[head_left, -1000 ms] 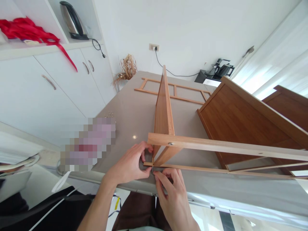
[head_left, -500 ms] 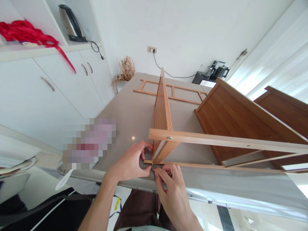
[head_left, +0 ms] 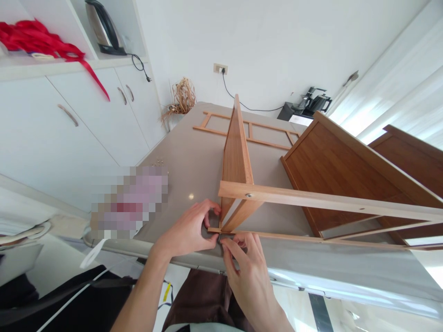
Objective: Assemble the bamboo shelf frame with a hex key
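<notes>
A wooden shelf unit lies on its side on the table. Its upper rail [head_left: 311, 198] has a metal screw head [head_left: 248, 195] near the left end, and an upright board [head_left: 236, 152] stands between the rails. My left hand [head_left: 188, 229] curls around the left end of the lower rail [head_left: 213, 229], fingertips against the board and thumb at the near side. Just right of the thumb, my right hand [head_left: 244, 258] pinches a small dark metal piece, seemingly a hex key [head_left: 219, 238], at the rail joint. The fingers largely hide it.
Further shelf boards [head_left: 346, 166] slope on the right. A ladder-like wooden frame [head_left: 211, 129] lies at the back of the table [head_left: 180, 161]. A blurred-out package [head_left: 134, 198] is at the left, with small metal bits [head_left: 159, 162] behind it. Dried plants [head_left: 183, 97] stand beyond.
The shelf's upper rail and upright board have shifted slightly right in view, as the view itself moved a little. Both hands keep their places at the joint.
</notes>
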The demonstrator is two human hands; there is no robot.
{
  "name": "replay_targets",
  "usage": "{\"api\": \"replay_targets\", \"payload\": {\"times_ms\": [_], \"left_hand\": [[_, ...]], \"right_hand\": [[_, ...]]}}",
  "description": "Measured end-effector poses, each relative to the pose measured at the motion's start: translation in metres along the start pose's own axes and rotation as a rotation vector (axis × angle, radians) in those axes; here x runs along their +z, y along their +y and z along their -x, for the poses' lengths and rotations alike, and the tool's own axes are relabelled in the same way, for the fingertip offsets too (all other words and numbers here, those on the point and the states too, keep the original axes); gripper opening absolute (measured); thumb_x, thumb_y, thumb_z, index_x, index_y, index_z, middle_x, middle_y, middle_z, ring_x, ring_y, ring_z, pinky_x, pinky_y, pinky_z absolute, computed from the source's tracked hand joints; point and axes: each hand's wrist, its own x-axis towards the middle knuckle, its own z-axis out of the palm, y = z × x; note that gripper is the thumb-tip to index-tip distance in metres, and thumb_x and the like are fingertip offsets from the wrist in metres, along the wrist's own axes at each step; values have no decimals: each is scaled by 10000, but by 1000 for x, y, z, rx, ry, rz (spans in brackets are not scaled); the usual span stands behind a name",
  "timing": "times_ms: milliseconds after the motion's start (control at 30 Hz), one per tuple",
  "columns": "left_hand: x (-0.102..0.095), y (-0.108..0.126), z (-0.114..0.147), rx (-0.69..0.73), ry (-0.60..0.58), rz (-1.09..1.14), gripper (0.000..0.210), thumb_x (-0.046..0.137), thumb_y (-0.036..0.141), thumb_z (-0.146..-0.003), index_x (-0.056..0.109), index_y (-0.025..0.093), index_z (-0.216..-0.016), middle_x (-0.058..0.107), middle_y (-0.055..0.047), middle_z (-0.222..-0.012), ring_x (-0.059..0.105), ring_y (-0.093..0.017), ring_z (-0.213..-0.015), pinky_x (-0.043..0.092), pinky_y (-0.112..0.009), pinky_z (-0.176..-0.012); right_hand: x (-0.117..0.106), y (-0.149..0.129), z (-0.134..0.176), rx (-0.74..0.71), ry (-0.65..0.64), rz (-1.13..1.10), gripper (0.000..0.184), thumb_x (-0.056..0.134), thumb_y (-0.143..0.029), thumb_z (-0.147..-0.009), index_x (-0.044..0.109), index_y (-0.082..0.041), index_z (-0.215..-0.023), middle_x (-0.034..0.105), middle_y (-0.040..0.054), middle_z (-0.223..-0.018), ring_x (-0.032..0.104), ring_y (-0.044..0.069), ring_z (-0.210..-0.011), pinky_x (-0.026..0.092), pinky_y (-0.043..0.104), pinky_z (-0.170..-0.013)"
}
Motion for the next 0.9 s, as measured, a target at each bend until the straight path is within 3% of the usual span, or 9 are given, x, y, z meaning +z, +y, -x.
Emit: {"api": "replay_targets", "payload": {"times_ms": [667,900], "left_hand": [[0,1,1,-17,-6,-3,458,724,169,-723,573,240,-1149,632,4,-973,608,-202,-861,497,-340,-818],[1,0,0,-17,-3,8,432,715,163,-731,577,238,-1134,637,2,-997,590,-190,-847,488,-330,-809]], "right_hand": [[3,4,5,18,-23,-26,291,541,-4,-972,696,-199,-1123,532,65,-982,539,199,-892,523,350,-765],[3,-3,1,22,7,-10,257,559,-7,-951,711,-188,-1053,547,65,-949,548,205,-876,515,343,-758]]}}
